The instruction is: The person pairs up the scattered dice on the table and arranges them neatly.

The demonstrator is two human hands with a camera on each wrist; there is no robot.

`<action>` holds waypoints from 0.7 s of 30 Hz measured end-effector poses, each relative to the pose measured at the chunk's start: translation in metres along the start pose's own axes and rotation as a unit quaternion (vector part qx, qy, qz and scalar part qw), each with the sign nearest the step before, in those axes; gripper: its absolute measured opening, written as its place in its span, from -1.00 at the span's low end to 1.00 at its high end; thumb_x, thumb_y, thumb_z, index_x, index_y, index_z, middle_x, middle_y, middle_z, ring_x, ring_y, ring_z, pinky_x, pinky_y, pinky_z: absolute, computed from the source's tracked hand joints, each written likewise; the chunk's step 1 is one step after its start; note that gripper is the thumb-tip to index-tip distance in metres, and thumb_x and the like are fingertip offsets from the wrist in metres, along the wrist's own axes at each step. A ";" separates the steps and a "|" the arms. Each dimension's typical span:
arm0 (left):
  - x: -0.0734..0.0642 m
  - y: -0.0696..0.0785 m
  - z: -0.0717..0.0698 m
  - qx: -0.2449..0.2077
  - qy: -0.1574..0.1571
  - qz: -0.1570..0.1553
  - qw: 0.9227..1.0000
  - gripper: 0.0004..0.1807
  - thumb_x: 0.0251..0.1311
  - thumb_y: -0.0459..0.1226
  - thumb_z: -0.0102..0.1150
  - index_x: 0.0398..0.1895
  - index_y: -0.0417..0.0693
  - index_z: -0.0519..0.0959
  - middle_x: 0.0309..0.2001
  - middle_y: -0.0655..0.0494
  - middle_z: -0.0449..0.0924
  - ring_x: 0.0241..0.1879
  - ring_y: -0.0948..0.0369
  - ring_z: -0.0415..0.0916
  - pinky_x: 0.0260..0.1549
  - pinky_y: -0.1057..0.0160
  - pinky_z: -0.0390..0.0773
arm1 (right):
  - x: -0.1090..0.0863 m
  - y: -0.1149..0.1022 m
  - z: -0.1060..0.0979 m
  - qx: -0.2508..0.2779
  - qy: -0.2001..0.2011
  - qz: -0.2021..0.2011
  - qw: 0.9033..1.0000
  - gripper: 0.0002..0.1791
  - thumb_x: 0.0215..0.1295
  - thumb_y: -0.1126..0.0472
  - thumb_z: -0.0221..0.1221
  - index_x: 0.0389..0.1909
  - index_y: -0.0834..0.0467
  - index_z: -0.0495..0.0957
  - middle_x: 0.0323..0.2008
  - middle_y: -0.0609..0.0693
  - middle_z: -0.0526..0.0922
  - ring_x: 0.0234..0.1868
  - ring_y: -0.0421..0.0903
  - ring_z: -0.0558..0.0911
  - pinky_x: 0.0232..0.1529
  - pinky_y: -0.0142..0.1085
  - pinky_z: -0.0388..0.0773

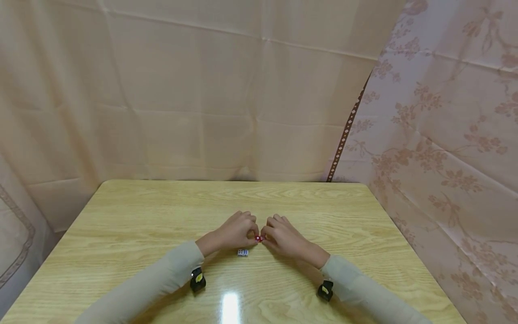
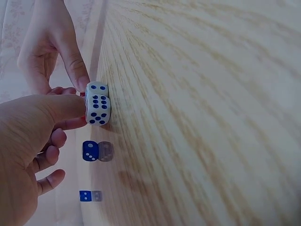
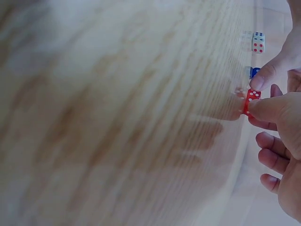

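Two red dice (image 1: 260, 239) stand side by side on the table, between my hands. My left hand (image 1: 238, 230) pinches the left one between thumb and forefinger. From the other side, my right hand (image 1: 285, 236) pinches the right one the same way. The right wrist view shows a red die (image 3: 254, 95) between the two thumbs. In the left wrist view only slivers of red show behind the white dice (image 2: 98, 110). Those white dice with blue pips stand together just in front of my left hand. The other fingers of both hands are loosely bent.
Two blue dice, a nearer one (image 2: 90, 151) and a farther one (image 2: 85, 196), stand apart beyond my left hand, hidden in the head view. The wooden table (image 1: 162, 207) has a glossy, reflecting top. Curtains (image 1: 182, 90) hang behind it and at the sides.
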State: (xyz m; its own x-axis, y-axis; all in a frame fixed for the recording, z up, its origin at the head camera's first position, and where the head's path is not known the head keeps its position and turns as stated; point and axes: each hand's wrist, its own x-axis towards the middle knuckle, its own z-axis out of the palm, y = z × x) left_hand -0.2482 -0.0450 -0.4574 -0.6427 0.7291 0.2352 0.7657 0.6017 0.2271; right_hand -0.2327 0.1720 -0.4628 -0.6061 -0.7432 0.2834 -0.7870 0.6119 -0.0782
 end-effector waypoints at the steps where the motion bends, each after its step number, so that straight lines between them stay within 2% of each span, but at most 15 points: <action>1: 0.000 0.000 0.000 0.000 0.000 0.000 1.000 -0.88 0.07 -0.11 0.49 -0.39 0.09 0.79 -0.51 0.28 0.45 -0.46 0.34 0.18 -0.38 0.36 0.13 | 0.000 0.000 0.000 0.000 0.001 0.000 1.000 -0.95 0.34 0.13 0.33 -0.27 0.01 0.69 -0.36 -0.16 0.47 -0.32 -0.21 0.26 -0.21 -0.39 0.14; 12: -0.001 0.000 -0.001 -0.005 -0.007 -0.005 1.000 -0.87 0.09 -0.10 0.48 -0.39 0.08 0.79 -0.47 0.24 0.49 -0.43 0.33 0.21 -0.35 0.34 0.17 | 0.002 0.001 0.000 -0.003 0.007 -0.007 1.000 -0.91 0.28 0.12 0.38 -0.30 0.03 0.68 -0.39 -0.15 0.46 -0.32 -0.21 0.26 -0.21 -0.37 0.15; 21: -0.002 0.000 -0.001 -0.002 -0.011 -0.012 1.000 -0.86 0.10 -0.08 0.48 -0.38 0.09 0.79 -0.48 0.27 0.47 -0.42 0.33 0.21 -0.33 0.32 0.19 | 0.001 0.002 0.002 -0.002 -0.002 0.005 1.000 -0.89 0.27 0.08 0.39 -0.28 0.00 0.67 -0.39 -0.18 0.42 -0.31 -0.21 0.25 -0.19 -0.36 0.15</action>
State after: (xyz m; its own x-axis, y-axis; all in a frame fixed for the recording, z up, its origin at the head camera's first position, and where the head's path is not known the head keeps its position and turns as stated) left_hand -0.2468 -0.0470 -0.4567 -0.6597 0.7218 0.2092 0.7504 0.6177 0.2353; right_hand -0.2355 0.1719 -0.4641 -0.6151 -0.7376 0.2786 -0.7800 0.6209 -0.0783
